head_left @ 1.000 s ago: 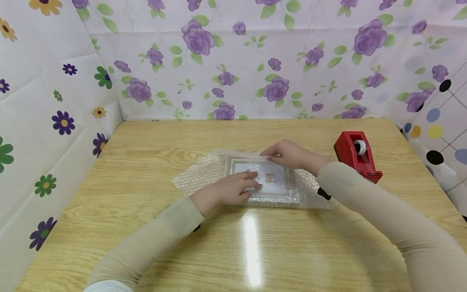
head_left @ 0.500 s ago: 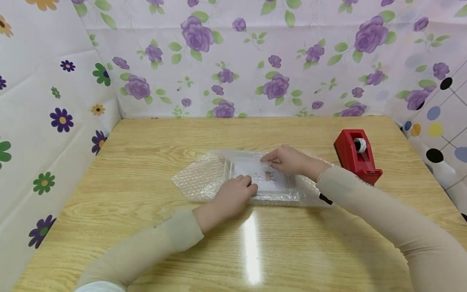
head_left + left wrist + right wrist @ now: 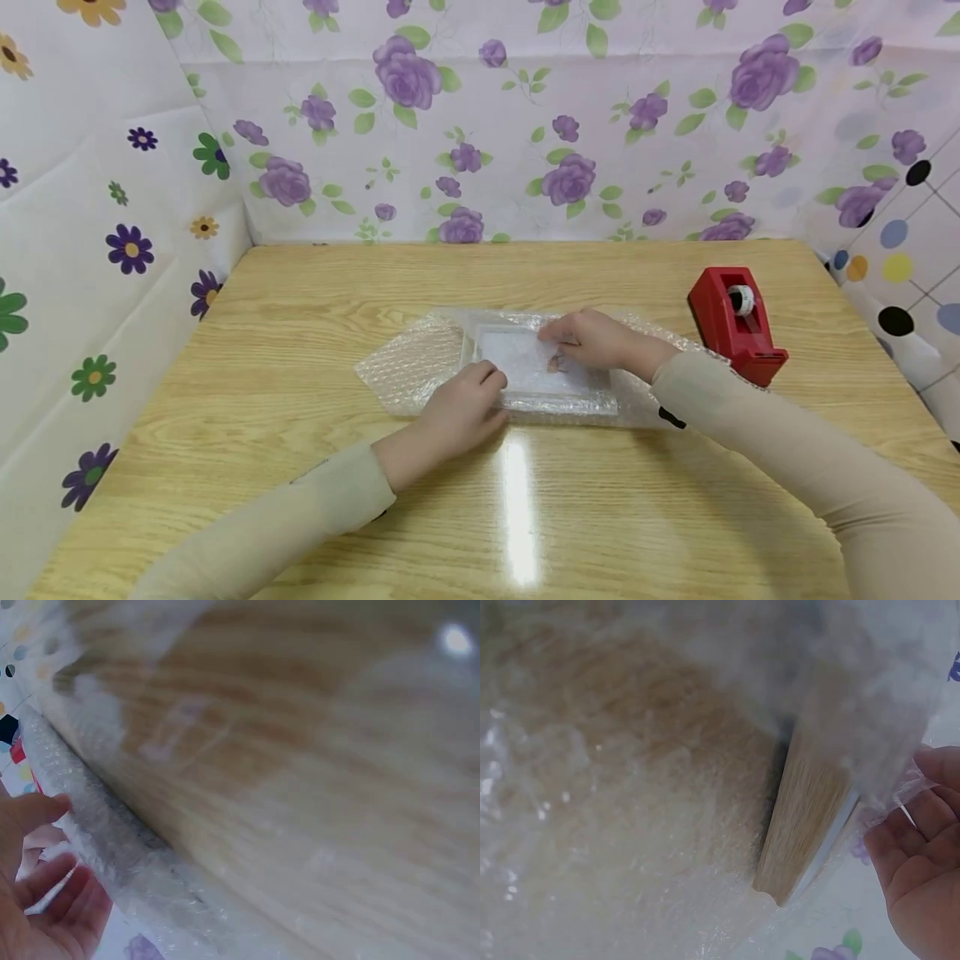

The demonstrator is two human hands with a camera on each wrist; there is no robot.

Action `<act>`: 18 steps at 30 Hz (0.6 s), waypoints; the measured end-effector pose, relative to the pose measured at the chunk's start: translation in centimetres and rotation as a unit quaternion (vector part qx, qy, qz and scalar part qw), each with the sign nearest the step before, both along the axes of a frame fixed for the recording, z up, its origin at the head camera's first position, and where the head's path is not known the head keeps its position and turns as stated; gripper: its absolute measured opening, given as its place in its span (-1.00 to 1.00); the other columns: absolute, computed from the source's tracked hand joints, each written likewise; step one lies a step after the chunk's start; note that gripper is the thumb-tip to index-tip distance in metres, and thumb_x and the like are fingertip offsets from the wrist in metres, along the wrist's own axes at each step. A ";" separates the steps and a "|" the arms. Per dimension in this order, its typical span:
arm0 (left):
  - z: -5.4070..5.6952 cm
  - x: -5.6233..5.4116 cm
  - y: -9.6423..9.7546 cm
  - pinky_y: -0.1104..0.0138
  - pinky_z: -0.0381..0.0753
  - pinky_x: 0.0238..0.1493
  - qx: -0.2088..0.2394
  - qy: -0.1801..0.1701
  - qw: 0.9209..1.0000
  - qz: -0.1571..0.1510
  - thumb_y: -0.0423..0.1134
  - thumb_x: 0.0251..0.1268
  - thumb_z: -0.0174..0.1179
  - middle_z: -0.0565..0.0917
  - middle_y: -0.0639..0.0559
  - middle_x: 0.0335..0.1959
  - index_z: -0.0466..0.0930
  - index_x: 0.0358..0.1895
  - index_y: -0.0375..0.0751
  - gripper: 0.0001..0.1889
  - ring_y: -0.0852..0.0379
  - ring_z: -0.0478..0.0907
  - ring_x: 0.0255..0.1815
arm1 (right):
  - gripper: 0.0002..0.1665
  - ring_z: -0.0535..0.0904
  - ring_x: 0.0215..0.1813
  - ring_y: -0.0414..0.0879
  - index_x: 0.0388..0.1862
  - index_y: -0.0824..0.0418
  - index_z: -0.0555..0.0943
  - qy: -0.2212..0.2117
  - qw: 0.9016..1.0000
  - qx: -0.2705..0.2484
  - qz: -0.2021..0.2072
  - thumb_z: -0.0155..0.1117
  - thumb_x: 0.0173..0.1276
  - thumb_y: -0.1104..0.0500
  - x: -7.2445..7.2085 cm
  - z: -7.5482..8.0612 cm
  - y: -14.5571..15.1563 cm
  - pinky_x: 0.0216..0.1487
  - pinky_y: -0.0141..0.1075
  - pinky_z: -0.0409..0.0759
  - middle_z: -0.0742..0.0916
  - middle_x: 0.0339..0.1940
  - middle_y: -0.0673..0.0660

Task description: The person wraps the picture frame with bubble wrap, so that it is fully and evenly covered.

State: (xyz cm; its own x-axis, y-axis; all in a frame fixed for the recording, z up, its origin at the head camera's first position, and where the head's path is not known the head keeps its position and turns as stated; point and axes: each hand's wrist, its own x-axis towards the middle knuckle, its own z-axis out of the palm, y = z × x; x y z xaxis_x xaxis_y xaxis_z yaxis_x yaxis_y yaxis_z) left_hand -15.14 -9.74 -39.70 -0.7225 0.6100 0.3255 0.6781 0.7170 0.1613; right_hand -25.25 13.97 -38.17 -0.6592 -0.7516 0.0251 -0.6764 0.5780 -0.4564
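Note:
In the head view a pale-rimmed picture frame (image 3: 517,358) lies face up inside clear bubble wrap (image 3: 408,367), seen through a layer of it. My right hand (image 3: 600,340) pinches the edge of a wrap flap over the picture's upper right. The right wrist view shows thumb and fingers together on that sheet, and the frame's wooden side (image 3: 802,825) behind the film. My left hand (image 3: 461,408) is at the frame's front left corner, fingers over the wrap. In the left wrist view its fingers are loosely bent beside the wrap's folded edge (image 3: 112,847).
A red tape dispenser (image 3: 738,325) with a roll of tape stands at the right, just beyond my right forearm. The wooden table (image 3: 315,292) ends at a flowered cloth (image 3: 510,125) at the back, with patterned cloths on both sides.
My left hand has slid from the picture's face toward the frame's front left corner. My right hand has drawn the wrap flap slightly forward over the picture.

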 end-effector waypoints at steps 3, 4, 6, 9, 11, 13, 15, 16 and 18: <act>-0.2 -0.1 0.0 0.26 0.64 -0.19 0.010 0.020 1.000 0.012 -0.20 0.00 0.41 0.55 -0.12 -0.13 0.48 -0.07 -0.28 -0.56 0.01 0.55 -0.16 | -0.65 0.56 0.18 0.18 0.02 0.38 0.63 0.015 1.000 -0.006 0.010 0.18 0.24 0.46 0.0 -0.3 0.1 0.21 -0.03 0.50 0.69 0.04 0.26; -0.2 -0.1 0.0 0.25 0.64 -0.16 0.009 0.028 0.999 0.015 -0.19 -0.02 0.43 0.55 -0.14 -0.10 0.46 -0.03 -0.29 -0.51 -0.01 0.55 -0.14 | -0.65 0.55 0.19 0.18 0.02 0.38 0.63 0.018 1.000 -0.007 0.012 0.19 0.24 0.46 0.0 -0.3 0.1 0.21 -0.02 0.50 0.69 0.04 0.27; -0.2 -0.2 0.0 0.21 0.64 -0.09 0.011 0.038 0.999 0.017 -0.17 -0.05 0.46 0.53 -0.19 -0.04 0.43 0.04 -0.31 -0.42 -0.06 0.55 -0.07 | -0.64 0.54 0.20 0.19 0.03 0.38 0.63 0.018 1.000 -0.007 0.011 0.20 0.23 0.46 0.0 -0.3 0.2 0.22 -0.02 0.49 0.68 0.06 0.28; 0.0 -0.3 0.1 0.14 0.61 -0.02 0.012 0.035 0.999 0.019 -0.16 -0.08 0.48 0.48 -0.23 0.07 0.37 0.16 -0.32 -0.29 -0.11 0.53 0.04 | -0.63 0.51 0.22 0.20 0.05 0.38 0.62 0.015 1.000 -0.002 0.008 0.21 0.23 0.46 0.1 -0.3 0.2 0.22 -0.02 0.48 0.65 0.09 0.29; 0.1 -0.4 0.1 0.10 0.56 0.10 0.007 0.012 1.000 0.011 -0.17 -0.09 0.48 0.43 -0.26 0.19 0.31 0.25 -0.32 -0.21 -0.15 0.47 0.16 | -0.62 0.50 0.23 0.20 0.06 0.37 0.61 0.015 1.000 0.003 0.009 0.22 0.23 0.45 0.2 -0.2 0.3 0.23 -0.02 0.47 0.64 0.10 0.31; 0.2 -0.6 0.1 0.04 0.44 0.25 -0.006 -0.025 1.000 -0.007 -0.18 -0.05 0.46 0.35 -0.27 0.32 0.24 0.33 -0.32 -0.15 -0.19 0.37 0.29 | -0.62 0.50 0.23 0.21 0.07 0.36 0.61 0.025 1.000 0.013 0.015 0.22 0.24 0.44 0.3 -0.1 0.3 0.23 -0.01 0.47 0.63 0.11 0.33; 0.2 -0.8 -0.1 0.01 0.27 0.38 -0.026 -0.067 0.997 -0.027 -0.19 0.02 0.42 0.25 -0.27 0.41 0.17 0.39 -0.34 -0.13 -0.21 0.24 0.40 | -0.61 0.51 0.22 0.23 0.08 0.35 0.60 0.036 0.999 0.025 0.024 0.23 0.24 0.42 0.4 0.0 0.3 0.23 0.01 0.46 0.62 0.11 0.35; 0.1 -0.9 -0.1 0.00 0.19 0.42 -0.037 -0.089 0.995 -0.036 -0.18 0.06 0.39 0.20 -0.27 0.44 0.13 0.41 -0.34 -0.13 -0.21 0.18 0.44 | -0.60 0.51 0.22 0.24 0.09 0.34 0.60 0.039 0.998 0.033 0.028 0.23 0.24 0.41 0.4 0.0 0.3 0.23 0.02 0.46 0.61 0.12 0.36; 0.1 -1.1 -0.2 -0.02 0.07 0.46 -0.056 -0.123 0.990 -0.047 -0.16 0.14 0.33 0.14 -0.27 0.47 0.09 0.43 -0.36 -0.15 -0.22 0.09 0.47 | -0.59 0.49 0.23 0.25 0.12 0.33 0.58 0.038 0.998 0.047 0.034 0.23 0.26 0.38 0.5 0.1 0.3 0.25 0.03 0.44 0.59 0.15 0.36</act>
State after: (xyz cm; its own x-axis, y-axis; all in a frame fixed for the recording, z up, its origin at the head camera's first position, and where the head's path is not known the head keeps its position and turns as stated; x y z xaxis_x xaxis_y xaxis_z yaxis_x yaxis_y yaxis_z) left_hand -16.22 -9.99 -39.64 -0.7091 0.7012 0.0738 0.6936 0.6748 0.2522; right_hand -24.75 14.27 -38.12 -0.6062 -0.7953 -0.0001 -0.7453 0.5681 -0.3489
